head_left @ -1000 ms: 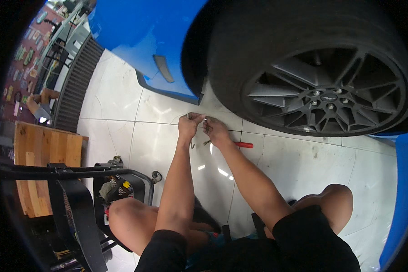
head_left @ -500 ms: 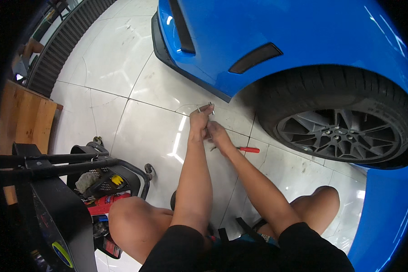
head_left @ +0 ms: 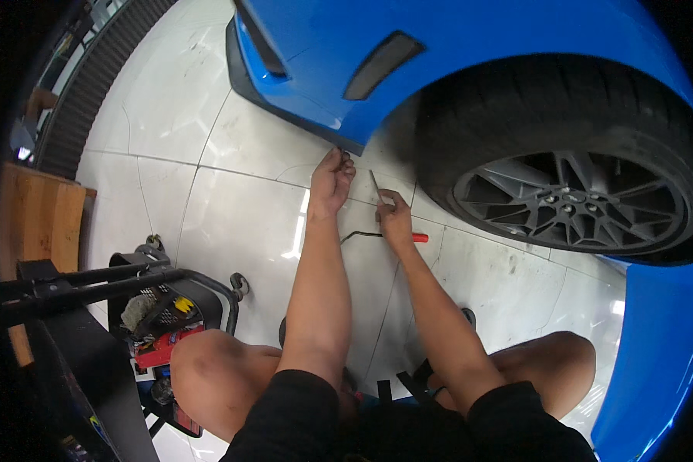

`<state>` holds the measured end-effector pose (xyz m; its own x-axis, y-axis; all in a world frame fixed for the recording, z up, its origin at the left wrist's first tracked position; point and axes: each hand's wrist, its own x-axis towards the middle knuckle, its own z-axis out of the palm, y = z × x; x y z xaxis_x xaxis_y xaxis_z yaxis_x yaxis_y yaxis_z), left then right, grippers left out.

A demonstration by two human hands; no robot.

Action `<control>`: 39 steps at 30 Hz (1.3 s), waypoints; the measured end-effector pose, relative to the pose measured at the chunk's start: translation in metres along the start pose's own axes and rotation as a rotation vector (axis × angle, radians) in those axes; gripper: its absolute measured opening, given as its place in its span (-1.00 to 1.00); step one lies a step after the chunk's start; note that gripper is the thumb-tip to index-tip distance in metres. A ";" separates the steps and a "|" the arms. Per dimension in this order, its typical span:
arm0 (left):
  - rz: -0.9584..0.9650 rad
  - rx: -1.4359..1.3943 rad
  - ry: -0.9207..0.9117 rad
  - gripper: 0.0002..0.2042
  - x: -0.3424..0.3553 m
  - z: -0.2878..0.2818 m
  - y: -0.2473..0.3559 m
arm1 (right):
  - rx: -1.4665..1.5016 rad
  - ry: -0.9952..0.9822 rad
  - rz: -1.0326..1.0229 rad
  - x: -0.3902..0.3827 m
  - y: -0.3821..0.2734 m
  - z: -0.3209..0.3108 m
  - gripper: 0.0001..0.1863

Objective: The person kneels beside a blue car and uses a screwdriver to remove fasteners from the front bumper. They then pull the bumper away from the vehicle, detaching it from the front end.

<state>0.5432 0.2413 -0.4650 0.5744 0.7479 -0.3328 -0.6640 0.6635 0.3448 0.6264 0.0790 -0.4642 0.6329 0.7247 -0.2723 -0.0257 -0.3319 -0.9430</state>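
My left hand [head_left: 331, 183] is raised to the lower rear corner of the blue car bumper [head_left: 349, 143], just ahead of the front wheel. Its fingers are curled closed at that edge, and whatever they grip is hidden. To its right, my right hand [head_left: 395, 220] pinches a slim, straight metal rod [head_left: 374, 183] that points up toward the bumper corner. A hook tool with a red handle [head_left: 420, 238] and a bent dark shaft lies on the floor, partly behind my right hand.
A black tyre on a grey spoked wheel [head_left: 570, 199] stands close on the right. At the left is a black wheeled cart [head_left: 169, 279] holding a red item and yellow pieces. A wooden box [head_left: 46, 219] stands beyond it. White tiles [head_left: 246, 196] cover the floor.
My hands, together before, have moved apart. The left has gone up to the bumper corner, and the right now holds the metal rod by itself. The view has shifted slightly.
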 end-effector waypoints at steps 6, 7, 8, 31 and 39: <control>0.076 -0.047 -0.029 -0.84 0.017 -0.005 -0.002 | 0.033 -0.051 -0.050 -0.008 0.002 0.011 -0.74; 0.104 -0.049 -0.028 -0.83 0.019 -0.007 -0.003 | 0.012 -0.077 -0.089 -0.006 0.001 0.010 -0.74; 0.114 -0.033 -0.035 -0.80 0.018 -0.010 0.000 | -0.001 -0.110 -0.084 -0.005 -0.003 0.013 -0.76; 0.167 0.498 -0.039 -0.62 -0.003 0.032 0.020 | 0.038 -0.035 -0.139 0.006 0.018 0.025 -0.79; 0.097 0.456 -0.133 -0.64 0.004 0.026 -0.003 | -0.040 -0.012 -0.120 0.015 0.037 0.037 -0.78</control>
<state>0.5597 0.2426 -0.4447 0.5962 0.7836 -0.1747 -0.4576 0.5105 0.7280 0.6070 0.1001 -0.5099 0.6200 0.7680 -0.1603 0.0808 -0.2658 -0.9606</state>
